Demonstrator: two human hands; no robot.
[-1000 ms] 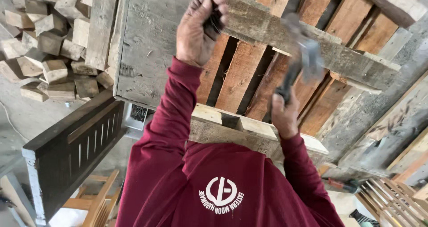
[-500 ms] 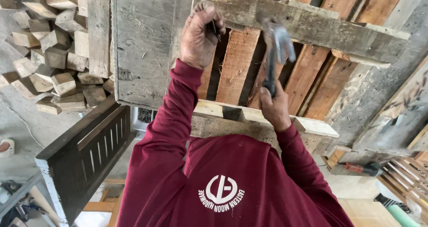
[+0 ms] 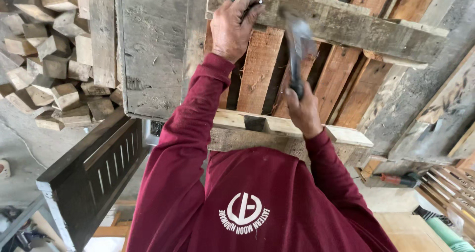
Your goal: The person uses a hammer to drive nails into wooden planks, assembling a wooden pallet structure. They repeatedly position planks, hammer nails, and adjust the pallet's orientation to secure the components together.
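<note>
My left hand reaches up to the grey top board of a wooden pallet and pinches a small dark metal piece against it; what the piece is I cannot tell. My right hand grips the dark handle of a hammer. The hammer head is blurred with motion and sits just right of my left hand, over the reddish pallet slats. Both arms are in maroon sleeves.
A heap of cut wood blocks lies at the left. A grey plywood sheet leans beside the pallet. A dark slatted panel stands at lower left. A red-handled tool and a green roll lie at lower right.
The hammer has swung from the right toward my left hand. My left hand has stayed on the top board with the dark piece.
</note>
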